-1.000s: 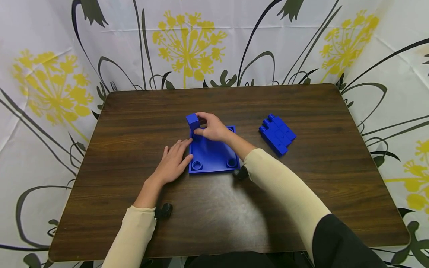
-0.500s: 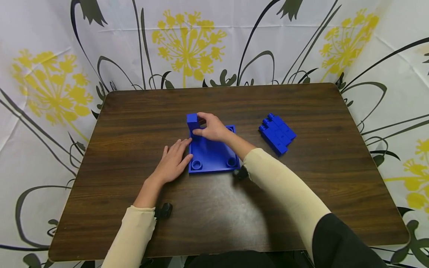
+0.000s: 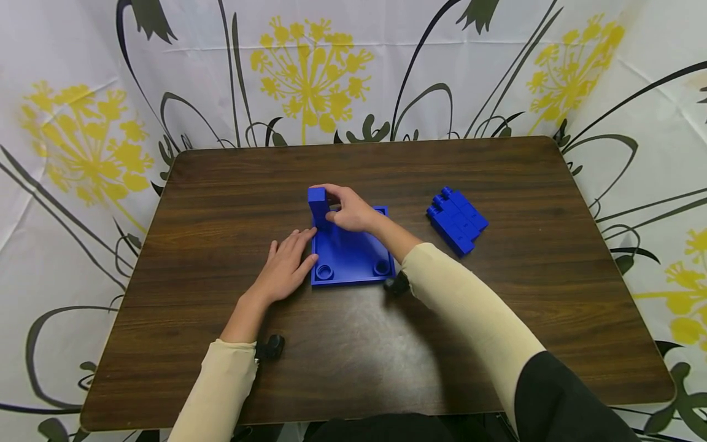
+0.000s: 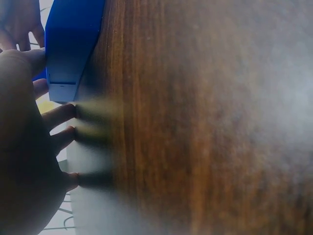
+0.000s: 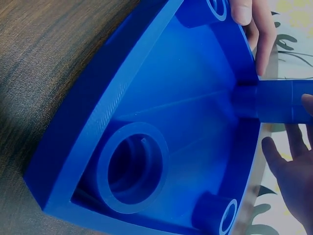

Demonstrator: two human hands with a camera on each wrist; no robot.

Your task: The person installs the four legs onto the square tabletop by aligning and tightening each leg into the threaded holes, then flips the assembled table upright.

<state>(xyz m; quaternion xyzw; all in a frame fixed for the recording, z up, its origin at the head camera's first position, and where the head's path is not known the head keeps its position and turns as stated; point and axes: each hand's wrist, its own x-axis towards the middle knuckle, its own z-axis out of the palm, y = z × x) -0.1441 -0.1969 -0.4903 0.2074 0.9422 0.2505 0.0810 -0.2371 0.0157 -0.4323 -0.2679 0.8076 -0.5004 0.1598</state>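
A blue square panel (image 3: pixel 353 258) with raised rims and round corner sockets lies on the table. At its far left corner stands a blue post (image 3: pixel 318 205), which my right hand (image 3: pixel 353 212) grips between thumb and fingers. In the right wrist view the post (image 5: pixel 279 101) rises from the corner of the panel (image 5: pixel 181 107), with the right hand (image 5: pixel 298 181) around it. My left hand (image 3: pixel 283 265) rests flat at the panel's left edge, fingers spread. The left wrist view shows that hand (image 4: pixel 29 137) touching the blue panel's side (image 4: pixel 73 44).
Several joined blue pieces (image 3: pixel 457 222) with knobs at one end lie right of the panel on the brown wooden table (image 3: pixel 525 307). Behind the table hangs a white curtain (image 3: pixel 210 73) with yellow flowers.
The post has straightened slightly and its visible face has turned. My right thumb and fingertips have shifted a little on it. The left hand and the panel have stayed in place.
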